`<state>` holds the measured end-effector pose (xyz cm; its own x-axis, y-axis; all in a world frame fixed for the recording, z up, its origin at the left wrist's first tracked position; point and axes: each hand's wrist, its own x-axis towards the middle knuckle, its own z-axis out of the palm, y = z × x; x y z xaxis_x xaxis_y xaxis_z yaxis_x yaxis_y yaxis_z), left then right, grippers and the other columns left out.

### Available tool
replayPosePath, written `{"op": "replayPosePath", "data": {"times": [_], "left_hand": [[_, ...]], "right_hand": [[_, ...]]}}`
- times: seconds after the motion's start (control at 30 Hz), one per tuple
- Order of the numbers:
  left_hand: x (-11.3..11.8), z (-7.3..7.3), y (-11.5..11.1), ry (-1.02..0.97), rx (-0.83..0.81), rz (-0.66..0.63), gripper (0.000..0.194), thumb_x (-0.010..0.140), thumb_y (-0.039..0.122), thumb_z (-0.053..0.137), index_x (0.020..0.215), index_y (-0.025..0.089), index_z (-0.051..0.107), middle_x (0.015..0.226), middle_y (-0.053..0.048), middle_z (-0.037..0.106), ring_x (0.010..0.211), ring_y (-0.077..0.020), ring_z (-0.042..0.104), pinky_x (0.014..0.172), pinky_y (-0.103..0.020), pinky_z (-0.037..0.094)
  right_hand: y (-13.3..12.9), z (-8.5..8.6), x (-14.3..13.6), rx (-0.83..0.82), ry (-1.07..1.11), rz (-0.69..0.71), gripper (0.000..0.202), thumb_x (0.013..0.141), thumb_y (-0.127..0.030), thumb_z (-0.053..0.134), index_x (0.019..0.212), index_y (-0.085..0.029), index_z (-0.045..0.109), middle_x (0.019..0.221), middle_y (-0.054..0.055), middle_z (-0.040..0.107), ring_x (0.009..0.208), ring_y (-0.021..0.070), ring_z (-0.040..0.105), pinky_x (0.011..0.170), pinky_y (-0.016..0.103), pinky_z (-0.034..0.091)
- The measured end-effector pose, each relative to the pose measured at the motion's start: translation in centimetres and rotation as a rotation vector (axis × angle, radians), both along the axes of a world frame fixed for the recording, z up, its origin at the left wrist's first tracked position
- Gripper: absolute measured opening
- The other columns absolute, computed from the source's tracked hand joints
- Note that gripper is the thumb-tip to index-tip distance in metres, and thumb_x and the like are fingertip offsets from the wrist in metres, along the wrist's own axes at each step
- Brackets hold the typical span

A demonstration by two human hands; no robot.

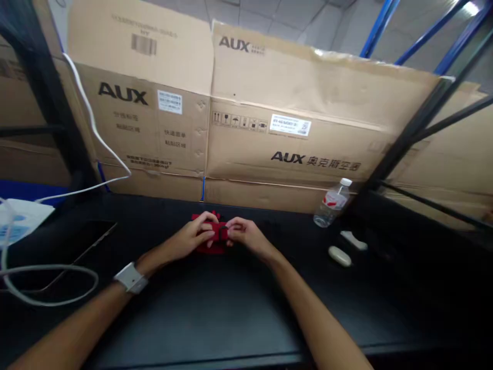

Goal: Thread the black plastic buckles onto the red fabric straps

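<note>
Between my two hands is a small red box-like object point(218, 231) with a black band or patch near its right end; its exact kind is not clear. My left hand point(197, 231) is closed around its left part, fingers over the top and thumb at the front. My right hand point(246, 235) pinches its right end by the black part. More red material point(210, 248) lies under and behind it on the black table point(192, 318), partly covered by my fingers. A white watch band point(131, 278) is on my left wrist.
A plastic bottle point(333, 203) stands at the back right, near a white oval object point(339, 256) and a white curved piece point(353, 240). Leftward lie a dark flat device point(82, 239) and a looped white cable point(50, 267). Cardboard boxes point(246, 139) wall off the back.
</note>
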<state>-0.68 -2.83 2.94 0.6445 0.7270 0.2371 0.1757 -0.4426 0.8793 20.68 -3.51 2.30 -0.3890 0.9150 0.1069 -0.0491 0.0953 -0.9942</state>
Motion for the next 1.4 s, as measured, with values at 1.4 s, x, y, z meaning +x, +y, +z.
{"op": "replayPosePath", "data": {"times": [1.4], "left_hand": [[0.3,-1.9,1.0,0.234,0.060,0.122,0.031,0.091,0.042,0.041,0.104,0.018,0.055,0.092,-0.002,0.061,0.084,-0.0178,0.054,0.078,-0.027,0.041]], "right_hand": [[1.3,-0.5,3.5,0.175,-0.219,-0.105,0.028,0.076,-0.031,0.066,0.097,-0.018,0.054,0.078,0.001,0.064,0.071,0.0142,0.065,0.069,0.028,0.050]]}}
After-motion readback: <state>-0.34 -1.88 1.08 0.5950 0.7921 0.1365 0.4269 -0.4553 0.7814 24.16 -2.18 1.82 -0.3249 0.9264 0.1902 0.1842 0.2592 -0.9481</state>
